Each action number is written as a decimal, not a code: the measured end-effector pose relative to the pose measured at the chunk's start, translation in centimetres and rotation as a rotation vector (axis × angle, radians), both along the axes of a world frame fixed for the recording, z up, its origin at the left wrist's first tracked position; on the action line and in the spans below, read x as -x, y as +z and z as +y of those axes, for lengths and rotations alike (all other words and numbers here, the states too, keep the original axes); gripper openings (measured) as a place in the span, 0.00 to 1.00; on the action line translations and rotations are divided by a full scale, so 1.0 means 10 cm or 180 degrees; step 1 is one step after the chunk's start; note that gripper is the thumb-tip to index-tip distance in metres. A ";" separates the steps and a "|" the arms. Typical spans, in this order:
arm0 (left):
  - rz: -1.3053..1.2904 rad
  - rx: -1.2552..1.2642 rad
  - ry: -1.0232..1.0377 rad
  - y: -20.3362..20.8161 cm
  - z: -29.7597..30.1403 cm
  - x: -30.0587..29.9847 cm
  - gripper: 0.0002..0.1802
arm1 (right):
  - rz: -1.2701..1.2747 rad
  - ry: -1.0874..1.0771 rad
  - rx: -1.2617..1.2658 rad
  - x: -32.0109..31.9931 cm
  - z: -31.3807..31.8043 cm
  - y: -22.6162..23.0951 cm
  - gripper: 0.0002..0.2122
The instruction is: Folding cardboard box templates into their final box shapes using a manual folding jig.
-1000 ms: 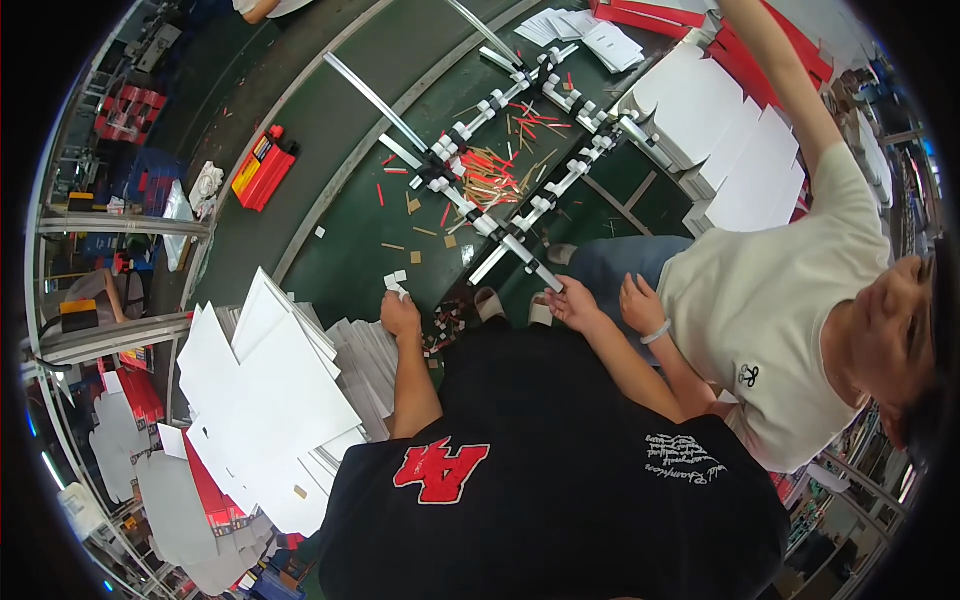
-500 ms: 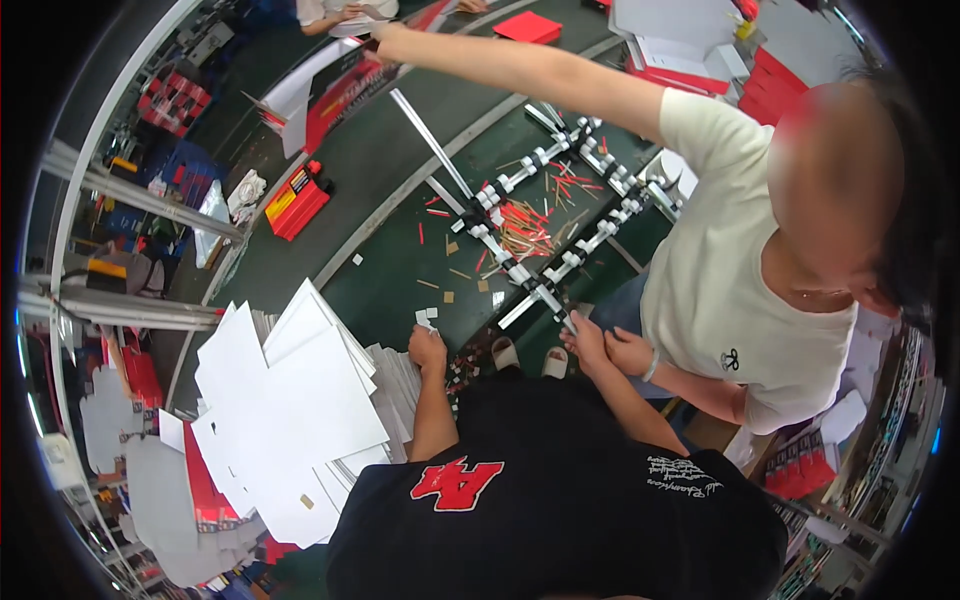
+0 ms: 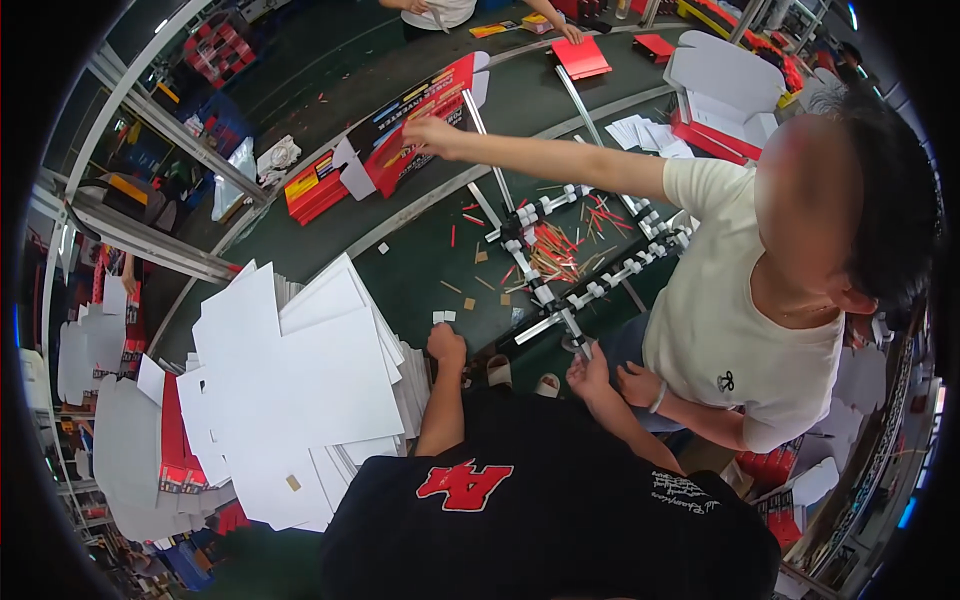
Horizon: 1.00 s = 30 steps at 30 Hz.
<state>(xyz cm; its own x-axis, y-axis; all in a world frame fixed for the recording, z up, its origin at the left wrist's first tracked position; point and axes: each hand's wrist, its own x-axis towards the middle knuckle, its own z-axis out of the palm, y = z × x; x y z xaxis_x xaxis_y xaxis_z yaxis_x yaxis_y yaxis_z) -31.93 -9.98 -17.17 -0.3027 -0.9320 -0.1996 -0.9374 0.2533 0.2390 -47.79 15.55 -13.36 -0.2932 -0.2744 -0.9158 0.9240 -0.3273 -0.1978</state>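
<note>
My left hand is closed, palm down, at the table's near edge. Two small white squares lie right at its fingertips; whatever is inside the fingers is hidden. My right hand has its fingers closed round the near end of a metal bar, part of a frame of metal bars and black-and-white rollers. Inside that frame lies a loose heap of thin red and brown strips. Left of my left arm is a tall, uneven stack of white cardboard sheets.
Close on my right stands a co-worker in a cream shirt, one arm reaching across the frame to a red-and-black printed box. A red box and a red flat piece sit along the far belt. Another person's hand touches the flat piece.
The view has shifted a little. The co-worker's printed box has come down onto the far belt, beside the red box. Another person's hand now rests on the red flat piece. My hands stay about where they were.
</note>
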 end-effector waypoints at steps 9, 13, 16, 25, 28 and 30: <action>-0.0256 -0.0068 -0.0057 -0.06 0.08 0.11 0.21 | 0.0017 -0.0135 -0.0031 -0.06 -0.02 0.13 0.24; -0.0532 0.0156 -0.0088 -0.16 0.07 0.14 0.24 | 0.0128 -0.0023 -0.0019 -0.09 -0.02 0.20 0.24; -0.0634 0.0242 -0.0051 -0.14 0.07 0.22 0.24 | 0.0212 -0.0021 -0.0075 -0.07 -0.01 0.21 0.19; -0.0291 0.0820 -0.0033 0.20 0.02 0.68 0.23 | 0.0447 -0.0097 -0.0010 -0.10 0.06 0.25 0.14; 0.0884 -0.0047 -0.0964 0.27 0.13 0.99 0.21 | 0.0469 0.0312 -0.0341 -0.14 -0.01 0.35 0.17; 0.0876 -0.0938 -0.1374 0.57 0.43 1.38 0.29 | 0.0651 0.0488 -0.0624 -0.10 0.06 0.35 0.16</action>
